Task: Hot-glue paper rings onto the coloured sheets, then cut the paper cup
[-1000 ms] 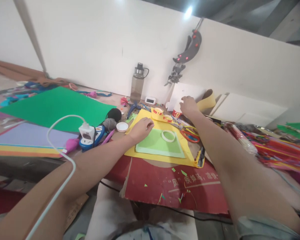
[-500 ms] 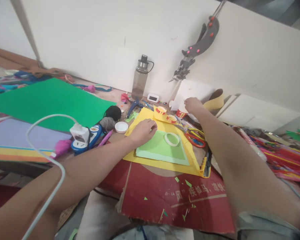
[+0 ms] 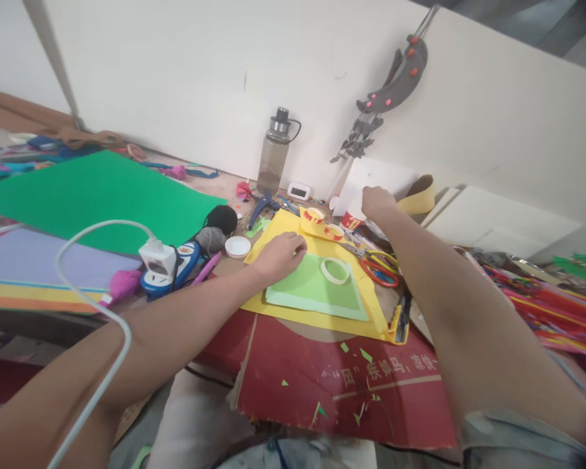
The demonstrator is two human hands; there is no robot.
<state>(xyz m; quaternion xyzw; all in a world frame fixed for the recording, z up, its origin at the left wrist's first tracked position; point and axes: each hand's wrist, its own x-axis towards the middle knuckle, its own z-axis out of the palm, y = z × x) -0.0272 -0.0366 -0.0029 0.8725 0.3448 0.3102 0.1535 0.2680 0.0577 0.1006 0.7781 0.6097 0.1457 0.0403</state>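
My left hand (image 3: 282, 255) rests at the left edge of the light green paper (image 3: 317, 296), its fingers curled together; anything in them is hidden. A pale green ring (image 3: 335, 281) lies on that paper, which sits on a yellow sheet (image 3: 297, 326). Farther back, my right hand (image 3: 378, 203) is at a red and white paper cup (image 3: 351, 220), closed, with its fingertips out of sight. Two tape rolls, one nearer (image 3: 334, 232) and one behind it (image 3: 314, 216), stand left of the cup. Scissors (image 3: 379, 268) lie below my right forearm.
A yellow cutter (image 3: 399, 324) lies at the yellow sheet's right corner. Left are a white lid (image 3: 237, 246), yarn balls (image 3: 222, 221) and a power strip (image 3: 163, 277) with a white cable. Behind stand a bottle (image 3: 273, 156) and small clock (image 3: 299, 191). Paper scraps dot red cardboard (image 3: 342, 397).
My right hand has shifted slightly at the cup, and the cup now leans a little more. My left hand has stayed on the green paper. The view has moved slightly.
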